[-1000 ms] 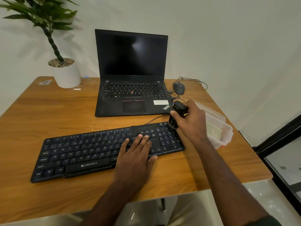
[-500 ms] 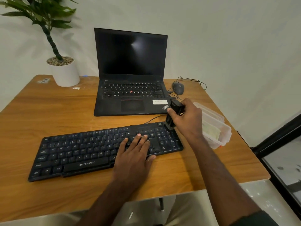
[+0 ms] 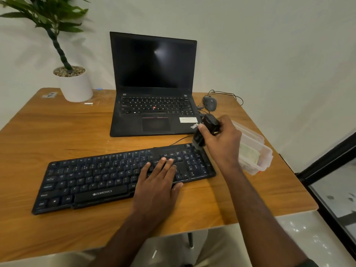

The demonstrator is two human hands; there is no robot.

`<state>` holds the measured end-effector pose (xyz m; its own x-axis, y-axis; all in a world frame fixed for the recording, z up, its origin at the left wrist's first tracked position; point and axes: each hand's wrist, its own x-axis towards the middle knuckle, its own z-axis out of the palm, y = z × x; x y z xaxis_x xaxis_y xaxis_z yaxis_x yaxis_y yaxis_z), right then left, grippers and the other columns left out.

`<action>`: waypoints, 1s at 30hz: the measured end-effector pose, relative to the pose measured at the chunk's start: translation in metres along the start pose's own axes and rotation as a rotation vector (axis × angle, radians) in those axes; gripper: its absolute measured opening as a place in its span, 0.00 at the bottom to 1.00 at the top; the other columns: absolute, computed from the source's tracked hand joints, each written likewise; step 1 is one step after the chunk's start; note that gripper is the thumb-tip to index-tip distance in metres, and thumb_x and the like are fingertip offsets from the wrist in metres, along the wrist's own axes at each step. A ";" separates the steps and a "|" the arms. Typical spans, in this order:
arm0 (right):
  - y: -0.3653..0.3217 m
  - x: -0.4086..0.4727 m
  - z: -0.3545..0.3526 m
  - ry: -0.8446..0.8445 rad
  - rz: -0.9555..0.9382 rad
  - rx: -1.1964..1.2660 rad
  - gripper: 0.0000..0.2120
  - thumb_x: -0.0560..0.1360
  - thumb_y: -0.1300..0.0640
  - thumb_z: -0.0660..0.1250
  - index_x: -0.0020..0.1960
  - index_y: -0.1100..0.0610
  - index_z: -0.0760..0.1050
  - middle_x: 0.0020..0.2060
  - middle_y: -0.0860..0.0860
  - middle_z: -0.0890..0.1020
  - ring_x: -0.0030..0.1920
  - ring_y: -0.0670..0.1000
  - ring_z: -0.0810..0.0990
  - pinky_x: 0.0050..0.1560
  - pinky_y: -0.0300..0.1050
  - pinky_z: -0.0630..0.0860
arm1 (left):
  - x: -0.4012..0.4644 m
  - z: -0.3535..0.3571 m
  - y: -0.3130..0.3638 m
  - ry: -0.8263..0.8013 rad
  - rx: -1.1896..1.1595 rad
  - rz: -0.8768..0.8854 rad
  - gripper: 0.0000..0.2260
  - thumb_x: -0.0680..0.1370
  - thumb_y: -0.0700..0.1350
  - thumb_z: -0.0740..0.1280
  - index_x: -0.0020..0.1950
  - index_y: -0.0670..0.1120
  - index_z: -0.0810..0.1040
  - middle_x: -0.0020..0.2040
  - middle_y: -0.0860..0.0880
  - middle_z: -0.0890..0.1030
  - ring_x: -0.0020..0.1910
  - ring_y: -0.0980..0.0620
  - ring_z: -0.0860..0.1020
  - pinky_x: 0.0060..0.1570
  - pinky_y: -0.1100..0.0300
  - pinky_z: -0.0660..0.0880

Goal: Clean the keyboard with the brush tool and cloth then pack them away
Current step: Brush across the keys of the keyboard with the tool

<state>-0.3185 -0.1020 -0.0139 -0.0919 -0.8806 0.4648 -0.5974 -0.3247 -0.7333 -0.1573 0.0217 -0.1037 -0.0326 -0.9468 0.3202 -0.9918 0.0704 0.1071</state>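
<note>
— Where are you in the job?

— Early, I'd judge. Nearest me, my left hand lies flat with straight fingers on the keyboard, pressing its right-middle keys to steady it on the counter.

— And the brush?

— My right hand grips the brush tool, fingers curled round its black body, tip down at the far right corner of the keys, touching or nearly so; I can't tell which. So brushing is under way at that corner, and I see no sign either way of how much of the board is done.

— The cloth?

— Just beyond that hand sits a clear plastic box with something pale and folded inside, likely the cloth, so wiping looks not yet done. Packing away is also left. Farther back stands the laptop.
</note>
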 end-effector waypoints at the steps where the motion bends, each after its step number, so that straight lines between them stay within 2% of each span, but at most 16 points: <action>1: -0.001 0.004 0.009 -0.014 -0.010 -0.007 0.16 0.73 0.47 0.77 0.54 0.54 0.77 0.44 0.45 0.83 0.44 0.44 0.82 0.46 0.36 0.79 | 0.000 0.000 0.000 -0.010 -0.003 -0.007 0.25 0.80 0.61 0.53 0.68 0.48 0.76 0.69 0.49 0.77 0.72 0.50 0.71 0.71 0.45 0.57; 3: -0.002 0.007 0.022 -0.070 -0.030 -0.024 0.17 0.73 0.46 0.77 0.55 0.54 0.78 0.46 0.47 0.85 0.47 0.47 0.84 0.47 0.36 0.79 | 0.000 -0.001 0.001 -0.029 -0.013 -0.023 0.26 0.81 0.61 0.51 0.70 0.49 0.75 0.71 0.50 0.75 0.73 0.51 0.69 0.73 0.45 0.58; 5: -0.001 0.000 0.026 -0.126 -0.064 -0.049 0.16 0.73 0.46 0.77 0.54 0.54 0.78 0.44 0.47 0.85 0.45 0.47 0.83 0.43 0.27 0.73 | 0.000 -0.001 0.002 -0.041 -0.014 -0.028 0.26 0.81 0.61 0.51 0.69 0.49 0.75 0.71 0.49 0.75 0.73 0.51 0.70 0.73 0.43 0.62; 6: -0.001 -0.006 0.025 -0.144 -0.079 -0.058 0.15 0.73 0.46 0.77 0.54 0.54 0.78 0.43 0.46 0.84 0.44 0.46 0.83 0.42 0.26 0.72 | 0.000 -0.001 0.002 -0.041 -0.011 -0.027 0.26 0.81 0.61 0.51 0.69 0.49 0.76 0.70 0.49 0.76 0.72 0.50 0.71 0.72 0.43 0.64; 9: 0.004 -0.026 0.012 -0.176 -0.089 -0.049 0.12 0.73 0.47 0.77 0.51 0.50 0.78 0.42 0.44 0.84 0.43 0.45 0.83 0.42 0.37 0.78 | 0.002 -0.001 0.002 -0.027 -0.003 -0.020 0.26 0.80 0.61 0.51 0.68 0.48 0.77 0.69 0.49 0.77 0.71 0.50 0.72 0.70 0.42 0.67; 10: 0.004 -0.030 0.006 -0.183 -0.076 -0.051 0.12 0.73 0.47 0.77 0.49 0.49 0.77 0.41 0.43 0.83 0.42 0.44 0.83 0.41 0.38 0.79 | 0.002 -0.002 0.002 -0.026 -0.002 -0.019 0.26 0.80 0.61 0.51 0.68 0.48 0.77 0.69 0.49 0.77 0.71 0.50 0.72 0.69 0.43 0.66; 14: -0.001 -0.028 -0.003 -0.109 0.005 -0.031 0.13 0.70 0.50 0.80 0.43 0.48 0.74 0.33 0.39 0.78 0.35 0.35 0.79 0.33 0.27 0.70 | 0.000 -0.004 0.001 -0.052 -0.038 -0.026 0.28 0.80 0.62 0.51 0.70 0.49 0.75 0.71 0.49 0.75 0.73 0.51 0.69 0.72 0.43 0.64; 16: -0.009 -0.024 0.004 -0.053 -0.005 0.010 0.14 0.71 0.49 0.79 0.43 0.50 0.74 0.34 0.41 0.79 0.35 0.37 0.78 0.35 0.28 0.70 | -0.004 -0.008 -0.003 -0.049 -0.052 -0.027 0.30 0.78 0.64 0.52 0.71 0.48 0.74 0.72 0.49 0.74 0.75 0.50 0.67 0.74 0.44 0.60; 19: -0.023 -0.019 0.025 -0.061 -0.044 0.036 0.15 0.72 0.46 0.78 0.47 0.53 0.76 0.39 0.43 0.82 0.39 0.42 0.81 0.39 0.34 0.76 | -0.019 -0.017 -0.020 -0.014 -0.006 -0.059 0.32 0.76 0.69 0.56 0.70 0.47 0.75 0.72 0.47 0.73 0.74 0.48 0.68 0.71 0.43 0.56; 22: -0.037 -0.025 0.043 -0.146 -0.096 0.007 0.15 0.73 0.46 0.77 0.48 0.53 0.75 0.37 0.41 0.78 0.37 0.35 0.75 0.36 0.25 0.70 | -0.037 -0.025 -0.051 -0.015 0.018 -0.155 0.35 0.76 0.72 0.55 0.69 0.47 0.75 0.72 0.47 0.73 0.75 0.49 0.66 0.72 0.42 0.55; 25: -0.036 -0.042 0.049 -0.238 -0.146 -0.005 0.14 0.73 0.46 0.77 0.47 0.49 0.73 0.36 0.39 0.77 0.37 0.35 0.76 0.34 0.27 0.68 | -0.043 -0.027 -0.066 -0.049 0.019 -0.230 0.36 0.76 0.73 0.52 0.69 0.48 0.76 0.72 0.48 0.74 0.74 0.50 0.67 0.72 0.43 0.55; 27: -0.030 -0.048 0.045 -0.269 -0.145 -0.011 0.13 0.73 0.46 0.77 0.46 0.49 0.75 0.37 0.40 0.79 0.38 0.38 0.78 0.35 0.31 0.71 | -0.041 -0.026 -0.065 -0.064 0.030 -0.236 0.36 0.76 0.73 0.51 0.68 0.48 0.76 0.71 0.48 0.75 0.74 0.50 0.68 0.71 0.42 0.55; 29: -0.027 -0.047 0.039 -0.259 -0.111 0.001 0.12 0.71 0.47 0.78 0.45 0.51 0.78 0.36 0.42 0.81 0.37 0.40 0.80 0.35 0.35 0.74 | -0.040 -0.025 -0.062 -0.066 0.031 -0.233 0.36 0.77 0.73 0.50 0.68 0.48 0.76 0.71 0.48 0.75 0.74 0.49 0.68 0.70 0.41 0.54; 30: -0.028 -0.046 0.037 -0.237 -0.091 0.005 0.12 0.71 0.47 0.78 0.45 0.51 0.78 0.35 0.42 0.80 0.37 0.40 0.80 0.34 0.33 0.73 | -0.039 -0.026 -0.062 -0.068 0.027 -0.233 0.36 0.77 0.73 0.49 0.68 0.48 0.76 0.72 0.48 0.74 0.74 0.49 0.68 0.71 0.41 0.54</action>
<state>-0.2679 -0.0658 -0.0331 0.1514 -0.9037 0.4004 -0.5904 -0.4076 -0.6967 -0.0917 0.0624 -0.0988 0.1905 -0.9554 0.2258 -0.9763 -0.1602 0.1455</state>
